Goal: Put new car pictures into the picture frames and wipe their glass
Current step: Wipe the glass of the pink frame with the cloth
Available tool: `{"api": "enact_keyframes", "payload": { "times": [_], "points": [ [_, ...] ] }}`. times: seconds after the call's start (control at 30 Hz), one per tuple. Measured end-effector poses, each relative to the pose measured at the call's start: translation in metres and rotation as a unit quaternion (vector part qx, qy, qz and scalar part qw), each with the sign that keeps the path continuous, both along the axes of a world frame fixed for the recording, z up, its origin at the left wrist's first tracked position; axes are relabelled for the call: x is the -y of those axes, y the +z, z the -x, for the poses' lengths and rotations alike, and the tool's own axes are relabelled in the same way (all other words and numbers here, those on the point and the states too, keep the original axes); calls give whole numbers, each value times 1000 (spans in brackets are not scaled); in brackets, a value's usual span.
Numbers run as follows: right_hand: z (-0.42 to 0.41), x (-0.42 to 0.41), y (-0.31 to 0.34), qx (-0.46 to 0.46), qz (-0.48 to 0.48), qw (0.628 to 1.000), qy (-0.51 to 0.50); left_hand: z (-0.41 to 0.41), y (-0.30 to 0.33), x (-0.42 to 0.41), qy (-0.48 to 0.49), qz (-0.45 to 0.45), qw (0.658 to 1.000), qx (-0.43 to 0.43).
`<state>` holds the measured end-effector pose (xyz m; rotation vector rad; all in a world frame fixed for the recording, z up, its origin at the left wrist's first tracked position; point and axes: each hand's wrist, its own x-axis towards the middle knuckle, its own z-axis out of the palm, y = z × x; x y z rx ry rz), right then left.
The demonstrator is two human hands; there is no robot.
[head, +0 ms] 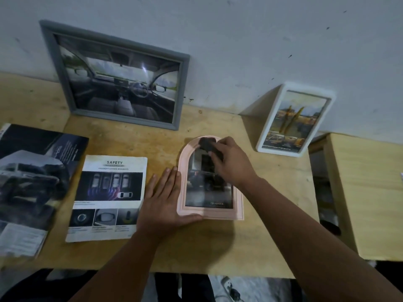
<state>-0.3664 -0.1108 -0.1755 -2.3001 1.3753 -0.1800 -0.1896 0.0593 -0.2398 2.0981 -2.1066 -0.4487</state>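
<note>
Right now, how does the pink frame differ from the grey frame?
The pink frame has an arched top and lies flat on the table; the grey frame is rectangular and leans against the wall. The pink frame looks smaller. The left hand steadies the pink frame while the right hand holds a dark cloth on its glass; nothing touches the grey frame. Both hold a car picture.
</note>
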Motion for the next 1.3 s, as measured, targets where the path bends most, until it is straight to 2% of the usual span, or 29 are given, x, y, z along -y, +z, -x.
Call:
{"api": "enact_keyframes", "payload": {
  "times": [0.07, 0.2, 0.33, 0.43, 0.53, 0.6, 0.7, 0.83, 0.9, 1.03, 1.1, 1.2, 1.3],
  "points": [
    [-8, -8, -17, -67, 37, 997, 27, 1, 0, 0, 0, 0, 1000, 1],
    [3, -51, -23, -58, 56, 993, 89, 1, -1, 0, -1, -9, 1000, 11],
    [32, -106, -9, -44, -53, 984, 165, 1, -2, -2, -7, -14, 1000, 22],
    [38, -81, 6, 2, -133, 979, 153, 1, 0, -1, -6, -20, 999, 24],
    [33, -25, 10, 56, -51, 996, 45, 1, 0, 1, -4, -24, 999, 23],
    [25, 4, 0, 12, 15, 1000, 4, 1, 2, 2, -2, -22, 999, 26],
    [12, -1, -17, -89, 51, 994, 41, 1, 4, 1, -3, -26, 999, 25],
    [31, -46, -20, -73, 66, 990, 99, 1, 3, 0, -4, -21, 1000, 21],
    [44, -67, -14, -62, 33, 988, 138, 1, 2, 0, -3, -21, 1000, 18],
    [49, -61, 4, -50, -135, 962, 231, 1, 3, 0, -4, -20, 1000, 11],
    [50, -37, 11, -5, -154, 968, 197, 1, 4, 1, -3, -20, 1000, 8],
    [47, -2, 6, 54, -25, 997, 58, 1, 4, 2, 0, -24, 1000, 11],
    [30, -4, -13, -38, 52, 998, 23, 1, 5, 1, -1, -28, 999, 16]
  ]
}}
